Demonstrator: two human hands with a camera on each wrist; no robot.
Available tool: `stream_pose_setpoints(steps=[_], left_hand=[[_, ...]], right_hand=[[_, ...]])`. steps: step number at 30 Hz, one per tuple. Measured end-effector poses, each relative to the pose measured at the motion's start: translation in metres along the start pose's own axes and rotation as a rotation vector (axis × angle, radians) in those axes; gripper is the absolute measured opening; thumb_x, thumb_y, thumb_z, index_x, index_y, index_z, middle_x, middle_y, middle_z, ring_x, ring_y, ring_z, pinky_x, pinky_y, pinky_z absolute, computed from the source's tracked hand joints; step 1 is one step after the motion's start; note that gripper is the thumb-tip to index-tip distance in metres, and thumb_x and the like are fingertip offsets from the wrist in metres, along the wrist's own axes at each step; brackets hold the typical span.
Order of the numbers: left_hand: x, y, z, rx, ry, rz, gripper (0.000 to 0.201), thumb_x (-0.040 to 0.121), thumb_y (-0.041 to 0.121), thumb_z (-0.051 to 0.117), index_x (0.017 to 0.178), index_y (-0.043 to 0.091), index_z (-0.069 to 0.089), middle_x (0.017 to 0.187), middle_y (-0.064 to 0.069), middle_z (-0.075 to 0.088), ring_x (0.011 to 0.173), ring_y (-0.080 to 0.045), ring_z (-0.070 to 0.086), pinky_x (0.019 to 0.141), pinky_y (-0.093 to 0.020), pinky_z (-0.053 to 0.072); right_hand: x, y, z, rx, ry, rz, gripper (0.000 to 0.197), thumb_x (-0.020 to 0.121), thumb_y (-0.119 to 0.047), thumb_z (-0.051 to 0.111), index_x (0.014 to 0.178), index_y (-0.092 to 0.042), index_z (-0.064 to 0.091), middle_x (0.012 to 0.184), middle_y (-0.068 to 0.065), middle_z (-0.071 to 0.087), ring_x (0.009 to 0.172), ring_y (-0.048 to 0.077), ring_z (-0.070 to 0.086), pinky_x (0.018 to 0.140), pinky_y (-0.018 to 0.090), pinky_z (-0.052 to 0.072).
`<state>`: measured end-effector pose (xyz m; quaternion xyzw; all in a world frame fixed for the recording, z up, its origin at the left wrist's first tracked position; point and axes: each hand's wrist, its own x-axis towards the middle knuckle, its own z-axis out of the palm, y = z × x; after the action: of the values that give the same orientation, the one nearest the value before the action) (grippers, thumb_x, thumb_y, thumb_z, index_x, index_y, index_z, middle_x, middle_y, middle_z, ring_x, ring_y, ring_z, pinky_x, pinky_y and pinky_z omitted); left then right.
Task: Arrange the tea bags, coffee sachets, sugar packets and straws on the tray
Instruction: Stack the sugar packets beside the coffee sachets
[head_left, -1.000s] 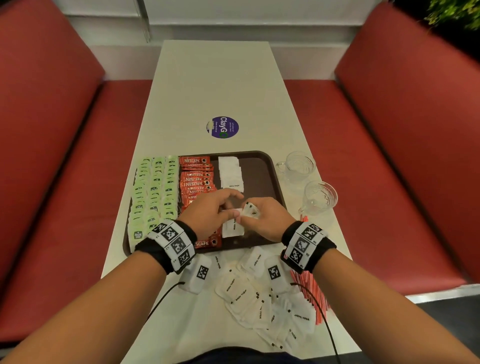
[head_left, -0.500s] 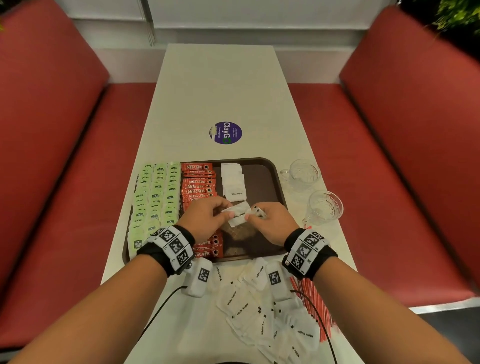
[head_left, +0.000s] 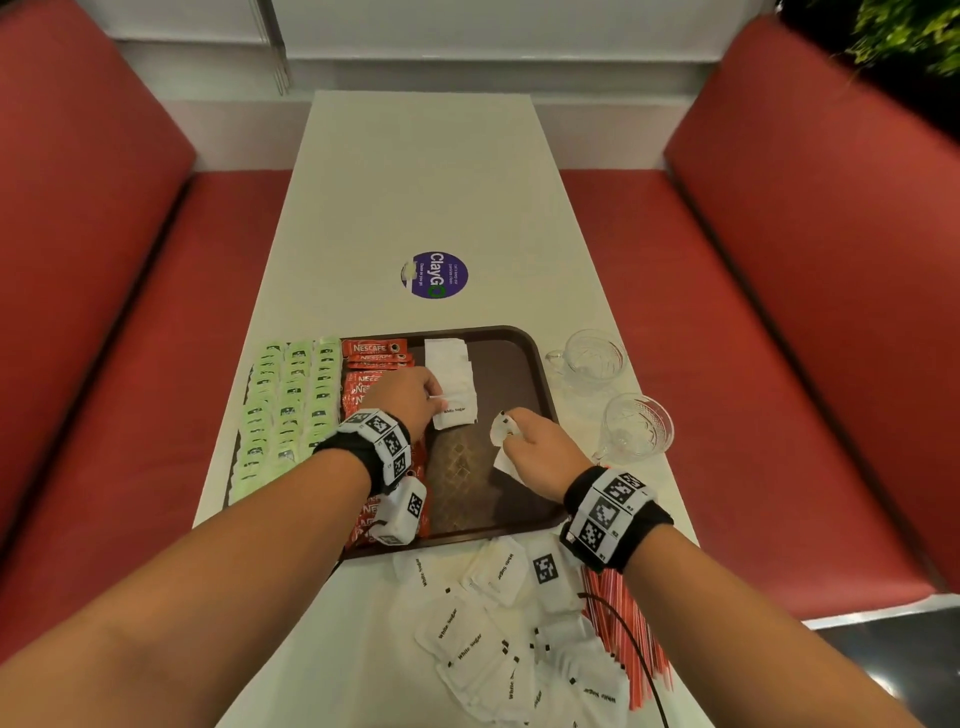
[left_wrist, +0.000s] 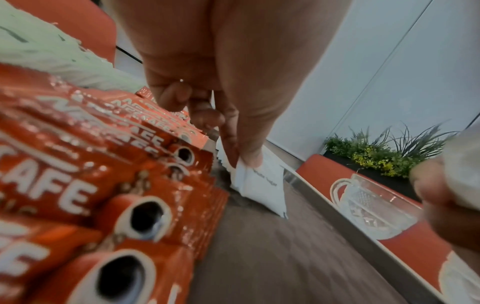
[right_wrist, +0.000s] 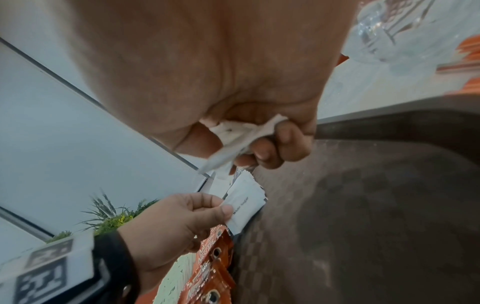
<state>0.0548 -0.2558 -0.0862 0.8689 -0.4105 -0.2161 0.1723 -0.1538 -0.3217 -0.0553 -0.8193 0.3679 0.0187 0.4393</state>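
A brown tray (head_left: 524, 353) holds green tea bags (head_left: 291, 400) at its left, red coffee sachets (head_left: 371, 358) beside them and a row of white sugar packets (head_left: 449, 364) down the middle. My left hand (head_left: 410, 400) pinches one white sugar packet (head_left: 456, 414) (left_wrist: 259, 183) (right_wrist: 240, 207) at the near end of that row, low over the tray. To its right my right hand (head_left: 535, 449) grips several crumpled sugar packets (head_left: 503, 431) (right_wrist: 241, 137) above the bare tray floor. Loose sugar packets (head_left: 467, 639) and red straws (head_left: 623, 623) lie on the table in front of the tray.
Two clear glass cups (head_left: 592, 358) (head_left: 636, 428) stand on the table right of the tray. A round purple sticker (head_left: 435, 274) lies beyond it on the white table (head_left: 415, 171). Red bench seats (head_left: 130, 338) flank both sides.
My hands, together over the tray a second ago, have parted. The left has carried one sugar packet forward to the row's near end; the right has stayed back with its packets.
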Motion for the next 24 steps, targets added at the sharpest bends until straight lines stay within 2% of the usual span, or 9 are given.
stream_pose_setpoints(steps=[3,7,11,13,15,17,20,22,24], left_hand=[[0.006,0.003,-0.001,0.048,-0.013,-0.024,0.013,0.088,0.034,0.071,0.092,0.024,0.063,0.09,0.003,0.065,0.086,-0.018,0.061,0.079,-0.035,0.053],[0.008,0.007,-0.003,0.131,-0.015,-0.052,0.022,0.088,0.038,0.069,0.098,0.022,0.057,0.096,0.0,0.063,0.088,-0.02,0.059,0.076,-0.034,0.051],[0.005,0.018,-0.005,0.188,0.042,-0.006,0.033,0.089,0.045,0.065,0.104,0.017,0.056,0.101,-0.005,0.063,0.094,-0.027,0.06,0.079,-0.038,0.051],[0.005,0.027,-0.001,0.247,0.0,0.026,0.041,0.086,0.049,0.068,0.107,0.016,0.057,0.103,-0.006,0.063,0.096,-0.027,0.061,0.081,-0.038,0.052],[0.007,0.035,0.004,0.317,-0.096,0.027,0.049,0.08,0.051,0.074,0.11,0.015,0.058,0.107,-0.006,0.064,0.098,-0.026,0.062,0.083,-0.038,0.054],[0.01,0.039,0.007,0.344,-0.144,0.017,0.051,0.079,0.049,0.077,0.112,0.015,0.059,0.109,-0.007,0.066,0.1,-0.027,0.062,0.085,-0.037,0.054],[0.014,0.039,0.008,0.333,-0.15,0.008,0.048,0.081,0.048,0.076,0.112,0.015,0.06,0.11,-0.008,0.066,0.1,-0.027,0.063,0.086,-0.037,0.054],[0.013,0.039,0.007,0.292,-0.121,0.026,0.041,0.085,0.051,0.069,0.106,0.017,0.061,0.103,-0.005,0.067,0.096,-0.025,0.062,0.081,-0.036,0.053],[0.008,0.038,0.004,0.165,-0.051,0.07,0.035,0.091,0.056,0.058,0.095,0.022,0.062,0.089,0.001,0.066,0.087,-0.02,0.062,0.073,-0.033,0.05]], right_hand=[[0.002,0.002,-0.005,-0.009,-0.003,-0.009,0.035,0.094,-0.011,0.046,0.129,-0.014,0.052,0.117,0.002,0.059,0.108,0.02,0.055,0.089,0.029,0.042],[0.003,0.006,-0.012,-0.025,-0.048,-0.041,0.04,0.094,-0.002,0.043,0.131,-0.015,0.05,0.116,0.0,0.056,0.101,0.015,0.052,0.079,0.022,0.042],[0.008,0.012,-0.012,-0.063,0.003,-0.062,0.039,0.095,-0.004,0.048,0.132,-0.016,0.051,0.118,-0.001,0.059,0.101,0.012,0.052,0.084,0.02,0.038],[0.011,0.015,-0.011,-0.04,0.025,-0.054,0.036,0.095,-0.008,0.053,0.13,-0.016,0.053,0.118,0.0,0.061,0.103,0.013,0.055,0.088,0.022,0.04],[0.014,0.017,-0.01,-0.021,0.046,-0.054,0.031,0.094,-0.011,0.058,0.125,-0.015,0.057,0.115,0.001,0.063,0.104,0.016,0.059,0.093,0.026,0.044],[0.017,0.019,-0.01,0.002,0.066,-0.061,0.021,0.091,-0.014,0.06,0.112,-0.016,0.062,0.105,-0.001,0.066,0.097,0.015,0.061,0.087,0.028,0.046],[0.018,0.018,-0.011,0.04,0.103,-0.069,0.012,0.092,-0.016,0.062,0.104,-0.014,0.064,0.099,0.0,0.068,0.092,0.015,0.063,0.083,0.026,0.048],[0.018,0.017,-0.014,0.082,0.145,-0.07,0.011,0.093,-0.018,0.064,0.103,-0.012,0.065,0.098,0.002,0.069,0.092,0.016,0.064,0.086,0.032,0.052],[0.021,0.017,-0.015,0.142,0.184,-0.069,0.01,0.094,-0.019,0.064,0.101,-0.013,0.065,0.096,0.002,0.069,0.09,0.018,0.065,0.086,0.04,0.054]])
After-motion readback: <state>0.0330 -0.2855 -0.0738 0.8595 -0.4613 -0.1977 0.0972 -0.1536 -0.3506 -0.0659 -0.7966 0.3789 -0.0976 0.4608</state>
